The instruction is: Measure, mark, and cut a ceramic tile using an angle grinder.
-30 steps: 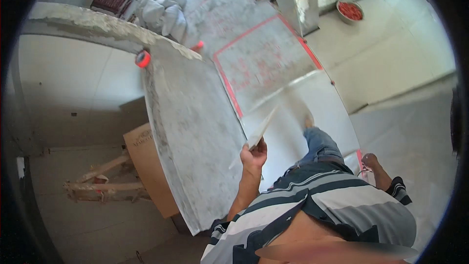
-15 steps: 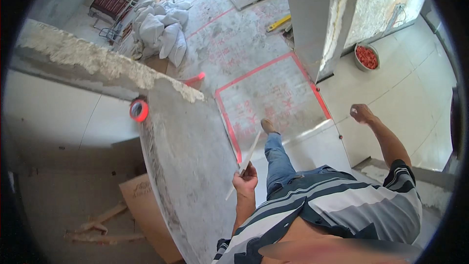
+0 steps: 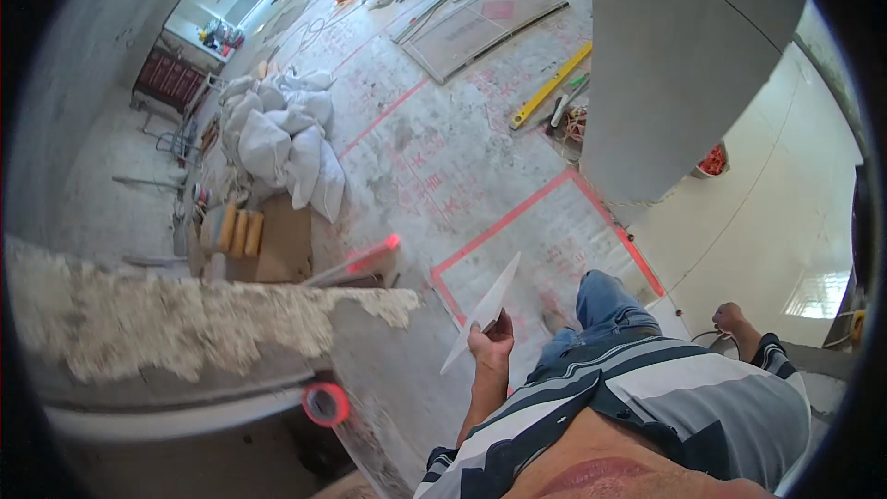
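My left hand point(image 3: 492, 340) is closed around a thin, flat white piece point(image 3: 499, 288) that looks like a slim tile, held tilted and nearly edge-on in front of my body. My right hand point(image 3: 730, 318) hangs at my right side with its fingers curled; whatever may be in them is too small to make out. A dark thin loop point(image 3: 710, 334) shows just beside that hand. Below both hands lies a floor sheet point(image 3: 531, 254) with red tape point(image 3: 504, 222) along its edges, and my leg is over it.
A broken-topped low wall point(image 3: 203, 328) stands to the left, with a red tape roll point(image 3: 343, 397) nearby. Ahead are white sacks point(image 3: 277, 143), a yellow level point(image 3: 552, 85) and a flat panel point(image 3: 480, 32). A grey wall end point(image 3: 679, 65) partly hides a bucket point(image 3: 723, 166) of red pieces.
The view has moved ahead along the floor, showing more sacks and tools. My right hand has dropped closer to my body. My left hand still holds the white piece, now turned to show more of its face.
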`<state>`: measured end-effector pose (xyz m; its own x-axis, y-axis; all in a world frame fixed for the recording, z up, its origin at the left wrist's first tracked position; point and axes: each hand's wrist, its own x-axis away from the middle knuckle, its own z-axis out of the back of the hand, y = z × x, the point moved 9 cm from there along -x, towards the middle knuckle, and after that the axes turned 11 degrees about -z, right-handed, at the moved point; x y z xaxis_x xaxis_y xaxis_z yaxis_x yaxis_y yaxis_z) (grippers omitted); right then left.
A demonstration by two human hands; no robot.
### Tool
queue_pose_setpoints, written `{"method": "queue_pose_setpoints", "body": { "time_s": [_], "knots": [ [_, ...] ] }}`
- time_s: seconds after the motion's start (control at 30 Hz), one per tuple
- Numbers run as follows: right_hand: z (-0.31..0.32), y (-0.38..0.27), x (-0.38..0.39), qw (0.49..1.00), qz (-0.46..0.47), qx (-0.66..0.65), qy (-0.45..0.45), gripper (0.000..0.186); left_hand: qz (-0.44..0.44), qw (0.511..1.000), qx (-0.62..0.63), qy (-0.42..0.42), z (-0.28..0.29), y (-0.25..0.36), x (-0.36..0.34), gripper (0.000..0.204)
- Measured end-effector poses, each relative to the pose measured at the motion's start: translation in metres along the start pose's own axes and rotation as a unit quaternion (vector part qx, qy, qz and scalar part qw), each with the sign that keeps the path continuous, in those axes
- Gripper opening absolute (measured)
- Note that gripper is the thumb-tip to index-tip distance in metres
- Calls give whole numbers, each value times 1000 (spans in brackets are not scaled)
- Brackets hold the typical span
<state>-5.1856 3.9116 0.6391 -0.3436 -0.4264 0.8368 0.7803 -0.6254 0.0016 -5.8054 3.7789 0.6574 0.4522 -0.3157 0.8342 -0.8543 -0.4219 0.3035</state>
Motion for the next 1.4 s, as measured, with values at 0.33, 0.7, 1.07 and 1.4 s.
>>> {"method": "queue_pose_setpoints", "body": {
  "time_s": [0.33,0.7,1.07,1.4],
  "knots": [
    [-99,-243,-103,988,15,49,-144,14,33,975,41,-215,-291,62,-124,49],
    [100,-834,-122,829,501,142,204,25,-76,995,-3,-67,-461,158,-253,38],
    [112,-993,-147,890,399,113,189,26,-71,995,22,59,-629,265,-474,41],
    [68,-1157,-161,997,55,13,-45,25,-54,998,10,-8,-887,389,-621,47]
  ]
}}
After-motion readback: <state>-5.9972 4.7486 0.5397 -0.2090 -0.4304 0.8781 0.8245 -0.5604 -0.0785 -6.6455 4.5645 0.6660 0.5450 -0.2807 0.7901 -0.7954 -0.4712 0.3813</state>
